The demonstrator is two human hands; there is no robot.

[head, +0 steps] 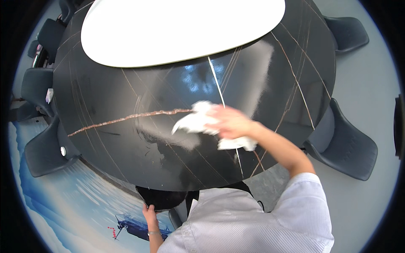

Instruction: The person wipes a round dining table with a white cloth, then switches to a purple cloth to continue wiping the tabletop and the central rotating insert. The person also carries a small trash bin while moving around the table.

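My right hand (232,123) holds a crumpled white cloth (201,118) pressed on the black, veined tabletop (110,151); the hand and cloth are blurred, and part of the cloth sticks out below the palm. Down at the left, below the table's near edge, my left hand (150,212) grips the rim of a dark, bowl-like container (164,199), whose inside is too dark to make out. Smears and small specks mark the stone-look surface left of the cloth.
A large white rounded panel (183,31) covers the far middle of the table. Dark padded chairs stand around it, one at the right (345,142) and one at the left (47,148). A small white packet (49,95) lies by a left chair.
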